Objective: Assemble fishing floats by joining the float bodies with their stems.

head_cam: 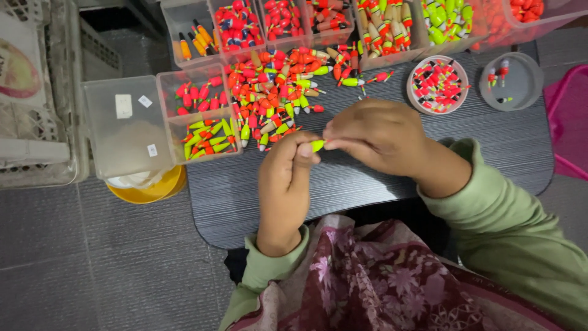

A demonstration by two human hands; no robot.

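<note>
Yellow-green plastic shows between the fingertips of both hands: a small fishing float (317,145), pinched at the middle of the dark surface (367,178).

On the left, a clear plastic box (125,125) hangs over the edge of the surface above a yellow tub (147,191). Beside it a divided tray (199,113) holds red floats above and green-and-red ones below. A loose heap of floats (275,92) spreads just beyond the hands.

The left hand (285,187) is curled nearly closed, thumb and forefinger nipped on the near end of the float. The right hand (380,135) is cupped over, its fingertips closed on the other end, so the float bridges the two hands and sits clear of the surface. Most of it is hidden by the fingers.

Judging by its kind, the float is very light, stiff and smooth, apt to slip or roll if dropped. Any thin stem looks like the weak part, so a gentle pinch on the fat body seems safest.

Farther right stand a round dish of floats (438,84) and a nearly bare clear dish (511,81).
</note>
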